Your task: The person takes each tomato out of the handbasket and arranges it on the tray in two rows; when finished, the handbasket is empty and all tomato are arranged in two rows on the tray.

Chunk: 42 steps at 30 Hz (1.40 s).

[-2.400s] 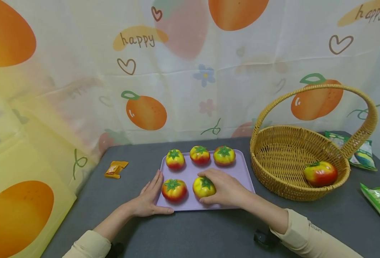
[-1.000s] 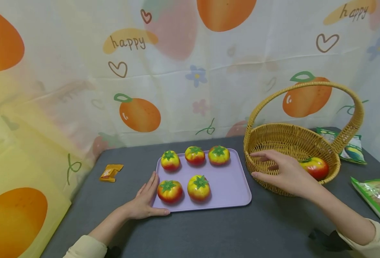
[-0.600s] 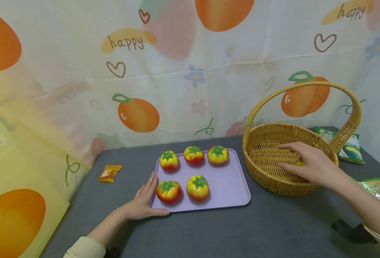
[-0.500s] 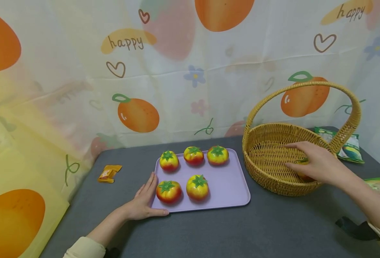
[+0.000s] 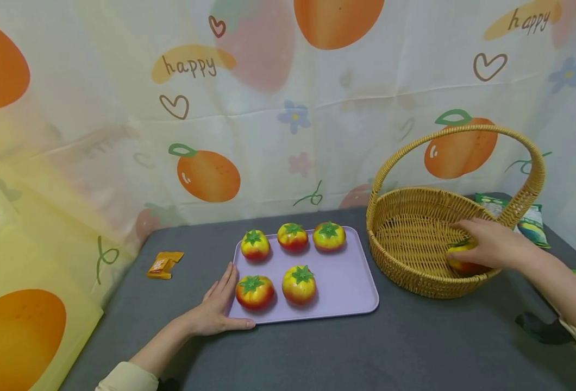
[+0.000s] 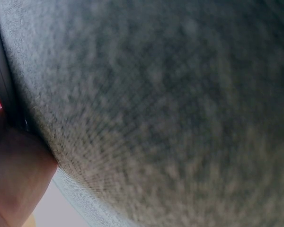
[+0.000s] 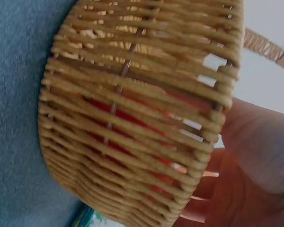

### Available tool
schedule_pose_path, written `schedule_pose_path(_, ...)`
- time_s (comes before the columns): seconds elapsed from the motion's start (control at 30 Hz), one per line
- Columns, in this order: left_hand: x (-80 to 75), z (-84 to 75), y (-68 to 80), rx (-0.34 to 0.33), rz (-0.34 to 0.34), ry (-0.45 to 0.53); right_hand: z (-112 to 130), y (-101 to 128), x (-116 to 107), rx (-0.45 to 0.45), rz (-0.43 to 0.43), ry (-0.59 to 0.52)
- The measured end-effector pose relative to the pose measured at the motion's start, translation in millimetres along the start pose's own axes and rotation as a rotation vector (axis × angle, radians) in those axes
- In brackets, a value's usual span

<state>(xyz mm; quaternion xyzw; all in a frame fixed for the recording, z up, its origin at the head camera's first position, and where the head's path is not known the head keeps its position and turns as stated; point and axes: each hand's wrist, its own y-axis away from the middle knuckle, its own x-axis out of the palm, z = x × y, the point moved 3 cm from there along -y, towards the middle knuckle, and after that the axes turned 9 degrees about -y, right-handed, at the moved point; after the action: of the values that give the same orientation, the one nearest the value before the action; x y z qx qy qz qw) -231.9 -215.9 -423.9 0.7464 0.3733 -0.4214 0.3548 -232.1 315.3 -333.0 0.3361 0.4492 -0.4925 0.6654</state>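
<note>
Find the right hand [image 5: 488,247] down inside the basket [image 5: 405,271], fingers curled over the tomato [image 5: 464,266] that lies on the basket floor against the near right wall. Judge the grip as closing rather than settled: thumb side hidden behind the rim, so cannot tell how far round the fruit it reaches. Get the fingertips below the widest part before lifting, not just on the crown, and spare the green leaf top. Squeeze only enough to carry; seems smooth and round, likely to slip from a shallow pinch. Lift straight up first, then clear the rim and pass under or in front of the handle [image 5: 464,130] without knocking it, since a bump could shift the light basket on the worktop [image 5: 366,353]. Note from the right wrist view only the woven wall [image 7: 132,118] with red showing through the gaps and the palm [image 7: 246,179] beyond it, so trust the head view for placement. Hold the left hand [image 5: 217,309] as it lies: flat, fingers straight along the left edge of the tray [image 5: 346,277], thumb at the front corner, gripping nothing, steadying it. Mind the five tomatoes [image 5: 300,283] on that tray, three at the back and two in front, with a bare spot at the front right.
</note>
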Motion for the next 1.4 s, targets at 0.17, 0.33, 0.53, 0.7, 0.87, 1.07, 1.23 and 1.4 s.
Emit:
schedule_pose_path(0.17, -0.1, 0.7, 0.3, 0.001, -0.003, 0.003, -7, -2, 4, 0.025, 0.084, 0.018)
schedule_pose_path(0.33, -0.4, -0.2, 0.6, 0.007, -0.002, -0.003, -11, -2, 6, 0.036, 0.129, 0.027)
schedule_pose_path(0.53, -1.7, -1.7, 1.4, 0.007, -0.005, 0.003, -10, -3, 5, 0.042, 0.155, 0.017)
schedule_pose_path(0.7, -1.8, -1.7, 1.2, 0.002, -0.002, 0.007, -10, -2, 8, 0.03, 0.156, -0.007)
schedule_pose_path(0.87, -1.8, -1.9, 1.0, 0.002, 0.004, 0.013, -11, -1, 9, 0.001, 0.135, -0.015)
schedule_pose_path(1.07, -1.8, -1.6, 0.8, -0.001, 0.008, 0.008, -2, 0, 10, -0.034, 0.061, -0.044)
schedule_pose_path(1.23, -1.0, -1.0, 1.2, 0.003, 0.003, 0.01, 11, 1, 11, -0.081, -0.015, -0.091)
schedule_pose_path(1.4, 0.3, -0.3, 0.6, 0.006, -0.006, 0.012, 21, 1, 16, -0.109, -0.071, -0.135)
